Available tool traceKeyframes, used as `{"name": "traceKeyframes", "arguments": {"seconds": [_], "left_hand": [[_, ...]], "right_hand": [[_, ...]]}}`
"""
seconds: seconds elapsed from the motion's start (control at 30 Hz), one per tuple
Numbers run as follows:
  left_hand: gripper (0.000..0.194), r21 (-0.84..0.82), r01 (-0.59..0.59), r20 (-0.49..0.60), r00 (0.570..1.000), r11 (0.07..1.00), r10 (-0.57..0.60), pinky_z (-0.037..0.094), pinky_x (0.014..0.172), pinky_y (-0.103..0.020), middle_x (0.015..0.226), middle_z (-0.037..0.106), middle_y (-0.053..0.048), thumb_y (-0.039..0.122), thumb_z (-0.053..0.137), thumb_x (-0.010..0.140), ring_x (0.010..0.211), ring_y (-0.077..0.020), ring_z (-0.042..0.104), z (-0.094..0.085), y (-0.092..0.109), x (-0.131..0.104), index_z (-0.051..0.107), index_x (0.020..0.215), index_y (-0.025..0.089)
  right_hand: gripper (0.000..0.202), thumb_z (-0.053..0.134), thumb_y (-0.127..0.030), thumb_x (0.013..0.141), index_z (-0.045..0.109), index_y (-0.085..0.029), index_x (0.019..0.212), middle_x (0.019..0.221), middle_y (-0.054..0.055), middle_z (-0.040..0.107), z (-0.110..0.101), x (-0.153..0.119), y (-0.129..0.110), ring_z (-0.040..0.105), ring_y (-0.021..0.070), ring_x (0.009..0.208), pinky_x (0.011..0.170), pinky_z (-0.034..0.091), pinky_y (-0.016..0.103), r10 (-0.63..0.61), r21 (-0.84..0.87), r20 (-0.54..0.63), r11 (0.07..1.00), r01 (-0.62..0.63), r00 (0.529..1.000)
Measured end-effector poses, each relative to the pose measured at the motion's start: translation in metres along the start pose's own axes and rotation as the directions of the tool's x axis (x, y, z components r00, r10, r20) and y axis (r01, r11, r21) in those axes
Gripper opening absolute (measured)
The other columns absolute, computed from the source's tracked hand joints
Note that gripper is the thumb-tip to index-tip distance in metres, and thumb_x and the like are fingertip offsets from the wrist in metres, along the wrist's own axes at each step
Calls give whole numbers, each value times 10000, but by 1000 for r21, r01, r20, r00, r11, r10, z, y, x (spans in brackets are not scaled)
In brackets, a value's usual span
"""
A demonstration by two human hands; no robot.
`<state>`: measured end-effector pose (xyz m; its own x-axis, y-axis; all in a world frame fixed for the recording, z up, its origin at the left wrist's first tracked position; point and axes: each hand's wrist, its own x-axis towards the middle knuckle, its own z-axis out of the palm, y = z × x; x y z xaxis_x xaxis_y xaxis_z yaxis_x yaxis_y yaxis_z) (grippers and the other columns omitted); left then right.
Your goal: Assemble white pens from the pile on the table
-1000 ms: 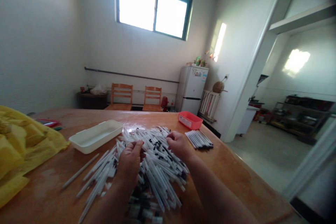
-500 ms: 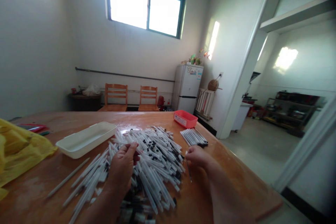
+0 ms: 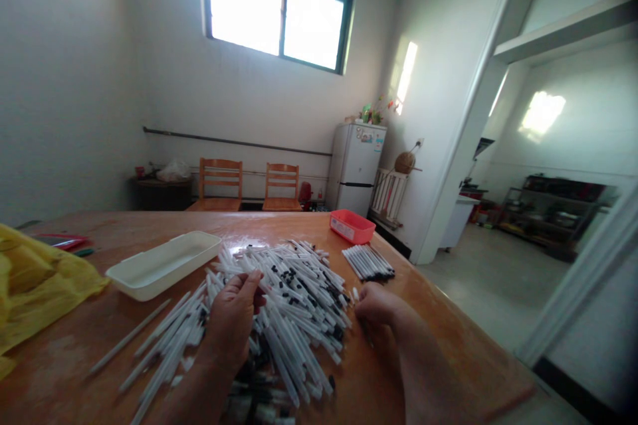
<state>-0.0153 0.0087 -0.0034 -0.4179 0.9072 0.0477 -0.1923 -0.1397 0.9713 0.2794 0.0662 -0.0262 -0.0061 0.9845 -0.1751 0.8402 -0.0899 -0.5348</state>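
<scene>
From the head view, I see the left hand [image 3: 231, 309] half-curled, thumb near fingers; I cannot tell what it grips. The right hand [image 3: 381, 305] pinches a slim pen piece [image 3: 355, 294] toward the table's [image 3: 60, 362] right edge. Pen barrels [image 3: 292, 339] lie heaped mid-table, short of the far edge.

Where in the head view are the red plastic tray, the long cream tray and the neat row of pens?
Red plastic tray [image 3: 361, 236], head view: outer wall.
Long cream tray [image 3: 165, 262], head view: bare inside floor.
Row of pens [image 3: 364, 261], head view: pale barrels, mid-row.
</scene>
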Motion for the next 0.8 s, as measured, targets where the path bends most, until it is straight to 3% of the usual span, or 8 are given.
{"name": "traceKeyframes", "arguments": {"seconds": [0.2, 0.37, 0.57, 0.63, 0.73, 0.8], "left_hand": [[378, -1, 9, 3, 1000, 1000, -9, 408, 522, -228, 651, 652, 15, 539, 722, 693, 542, -115, 555, 1, 2, -2, 644, 814, 190], [379, -4, 23, 16, 1000, 1000, -23, 396, 524, -218, 646, 636, 23, 536, 715, 705, 548, -107, 549, 2, 2, -3, 651, 848, 192], [356, 24, 52, 215, 975, 998, -56, 345, 486, -219, 594, 608, 4, 515, 702, 745, 509, -105, 475, 8, 8, -14, 691, 838, 172], [360, 54, 76, 358, 929, 996, -90, 331, 486, -223, 599, 619, -11, 508, 688, 769, 502, -106, 454, 11, 11, -21, 712, 885, 168], [385, 119, 110, 571, 806, 987, -159, 308, 491, -229, 605, 630, -30, 513, 673, 786, 498, -110, 445, 16, 13, -32, 728, 943, 166], [397, 161, 119, 653, 732, 980, -197, 300, 498, -234, 585, 620, -32, 519, 684, 775, 497, -117, 447, 17, 13, -38, 737, 946, 165]], "right_hand": [[186, 666, -81, 551, 543, -174, 447, 445, -17, 463, 2, 4, 1, 509, 147, 533, 519, 306, 254, 1, 29, -61, 1000, 1, 998], [210, 642, -137, 591, 487, -174, 454, 428, -40, 401, -3, 3, -1, 388, 92, 452, 463, 228, 239, -37, 194, -31, 980, 43, 999], [148, 513, -337, 770, 510, -189, 762, 613, -40, 508, -12, -7, -20, 379, 70, 457, 436, 257, 203, -160, 523, -47, 837, 160, 986], [187, 525, -378, 779, 493, -196, 800, 634, -47, 498, -15, -10, -29, 370, 68, 464, 430, 261, 197, -192, 647, -109, 731, 217, 975], [231, 623, -382, 741, 497, -195, 792, 603, -59, 483, -17, -14, -41, 346, 64, 443, 403, 224, 197, -204, 850, -225, 437, 295, 953], [231, 657, -363, 739, 508, -192, 785, 614, -54, 507, -18, -18, -48, 368, 60, 446, 402, 233, 192, -190, 902, -280, 283, 326, 941]]}}
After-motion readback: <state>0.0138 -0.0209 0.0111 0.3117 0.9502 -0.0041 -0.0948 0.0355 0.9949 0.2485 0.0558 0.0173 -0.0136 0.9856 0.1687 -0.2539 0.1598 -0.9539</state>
